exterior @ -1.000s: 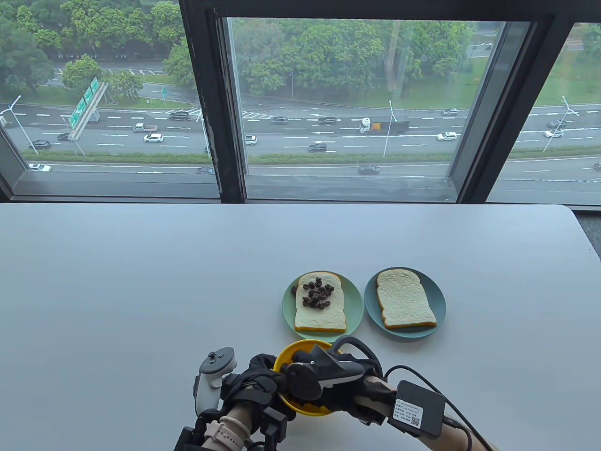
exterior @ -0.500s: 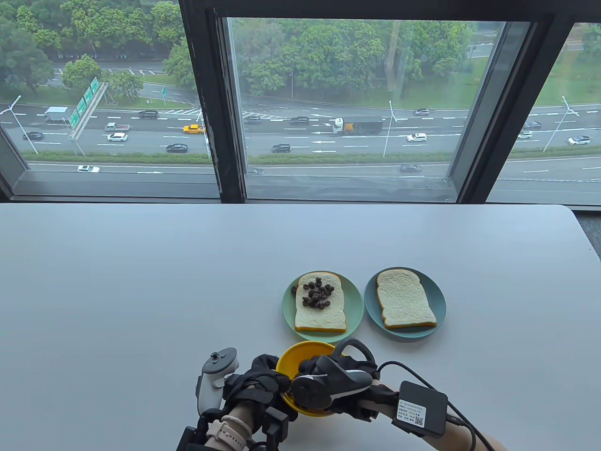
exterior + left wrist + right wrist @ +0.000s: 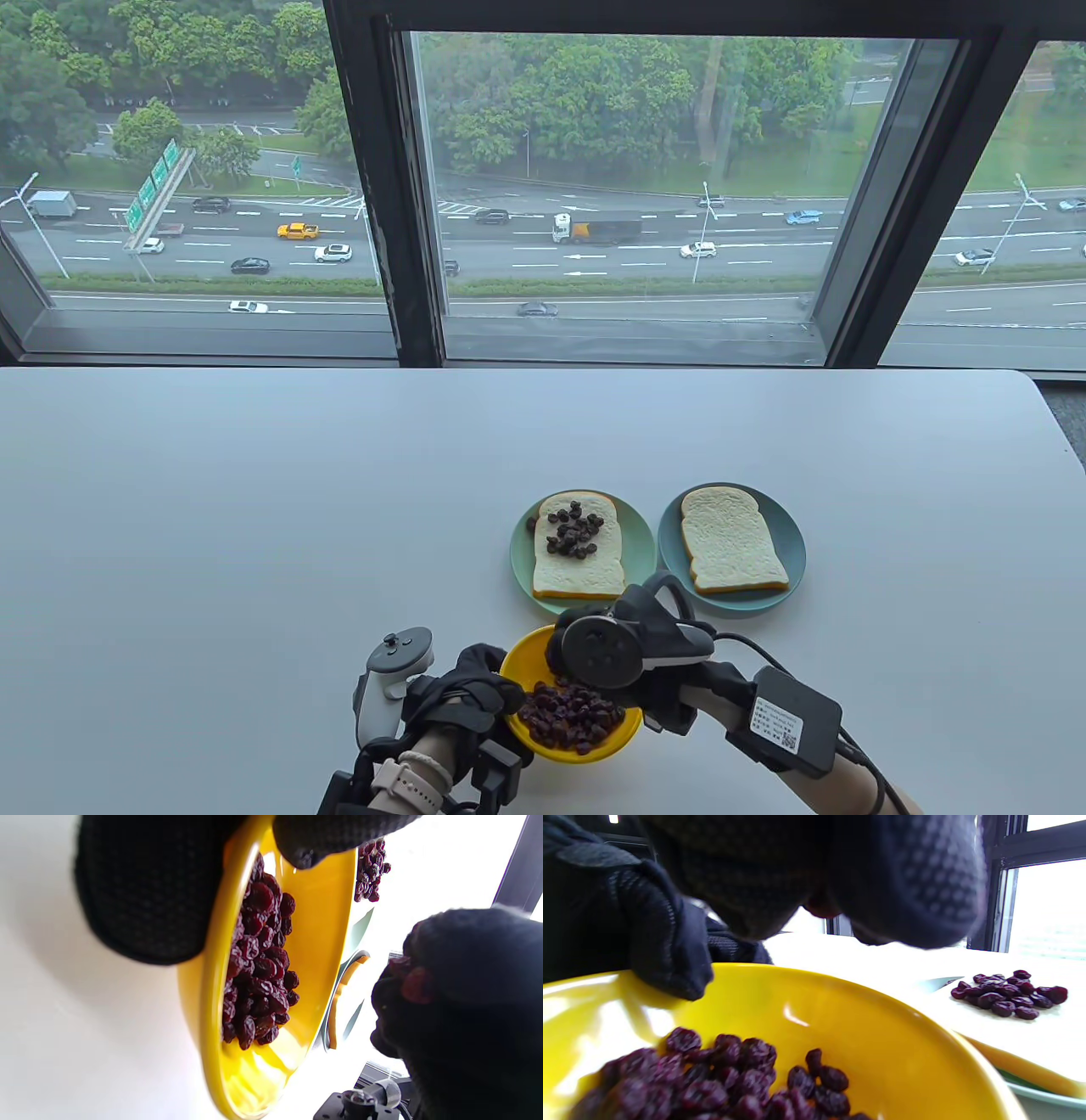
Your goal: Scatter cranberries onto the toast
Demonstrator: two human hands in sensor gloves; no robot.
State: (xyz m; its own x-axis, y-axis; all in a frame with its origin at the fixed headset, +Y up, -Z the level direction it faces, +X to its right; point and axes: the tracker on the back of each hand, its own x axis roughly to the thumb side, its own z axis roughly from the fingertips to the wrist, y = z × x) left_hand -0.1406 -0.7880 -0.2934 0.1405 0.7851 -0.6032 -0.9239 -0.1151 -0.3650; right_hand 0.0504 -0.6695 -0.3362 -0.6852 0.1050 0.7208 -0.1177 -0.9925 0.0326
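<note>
A: Why does the left hand (image 3: 462, 692) grip the yellow bowl (image 3: 570, 700) by its rim?

B: To steady it, I judge; thumb inside, fingers curled outside; the cranberries (image 3: 570, 717) lie heaped in it.

A: And the right hand (image 3: 632, 649)?

B: Its fingertips (image 3: 814, 891) pinch a cranberry above the bowl, near the bare toast (image 3: 731, 541) on the blue plate (image 3: 793, 543); the other slice (image 3: 579, 548) already carries fruit.

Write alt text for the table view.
The left hand holds a yellow bowl of cranberries; the right hand hovers over it. Beyond sit a cranberry-topped toast and a plain toast on separate plates.
</note>
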